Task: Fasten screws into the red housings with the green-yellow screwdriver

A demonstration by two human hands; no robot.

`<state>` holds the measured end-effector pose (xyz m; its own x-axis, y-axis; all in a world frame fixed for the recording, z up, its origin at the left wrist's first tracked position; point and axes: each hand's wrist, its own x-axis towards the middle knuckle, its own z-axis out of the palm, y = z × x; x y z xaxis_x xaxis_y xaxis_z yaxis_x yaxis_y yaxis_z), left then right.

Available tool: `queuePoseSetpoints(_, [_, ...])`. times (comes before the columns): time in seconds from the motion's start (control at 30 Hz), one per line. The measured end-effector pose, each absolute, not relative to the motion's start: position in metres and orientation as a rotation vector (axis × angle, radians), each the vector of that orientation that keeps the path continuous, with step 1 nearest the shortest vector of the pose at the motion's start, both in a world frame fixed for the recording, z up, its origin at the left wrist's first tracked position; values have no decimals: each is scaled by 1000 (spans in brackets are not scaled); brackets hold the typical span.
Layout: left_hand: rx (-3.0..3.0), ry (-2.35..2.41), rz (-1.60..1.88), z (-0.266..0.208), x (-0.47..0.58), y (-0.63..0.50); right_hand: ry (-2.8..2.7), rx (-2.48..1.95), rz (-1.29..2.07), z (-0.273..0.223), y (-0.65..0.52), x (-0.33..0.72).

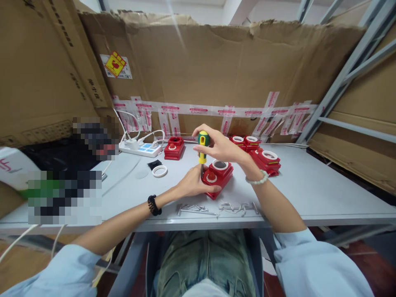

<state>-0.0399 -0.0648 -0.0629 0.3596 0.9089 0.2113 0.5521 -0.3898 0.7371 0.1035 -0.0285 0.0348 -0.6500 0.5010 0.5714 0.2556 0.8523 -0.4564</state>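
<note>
My right hand (218, 144) grips the green-and-yellow handle of a screwdriver (202, 152), held upright. Its shaft runs down to the left edge of a red housing (224, 177); the tip is hidden behind my left fingers. My left hand (194, 181) clasps that housing from the left, thumb across its front. A white ring surrounds a dark round window on top of the housing, and a smaller red knob sits nearer me. In front of it on the table lie several loose screws (193, 207) and a T-handled metal rod (198, 212).
Other red housings (266, 161) stand at the back right, and one more red housing (173, 148) at the back left. Beside the latter are a white power strip (140, 147), a white ring (159, 171) and a small black piece (154, 164). A cardboard wall (198, 66) closes off the back.
</note>
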Motion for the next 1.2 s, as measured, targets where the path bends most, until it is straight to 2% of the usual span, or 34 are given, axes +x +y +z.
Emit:
queuePoseSetpoints(0.07, [2058, 1256, 834, -64, -40, -65, -2323, -481, 591, 35, -25, 106])
queuePoseSetpoints(0.27, [2128, 1130, 923, -60, -49, -62, -2065, -647, 349, 22, -31, 100])
queuePoseSetpoints(0.5, [2076, 919, 972, -52, -72, -49, -2022, -616, 361, 16, -33, 97])
queuePoseSetpoints(1.03, [1905, 961, 1218, -57, -64, -37, -1804, -600, 538, -7, -30, 84])
queuePoseSetpoints(1.2, [2099, 921, 1057, -51, -73, -44, -1803, -592, 576, -6, -31, 84])
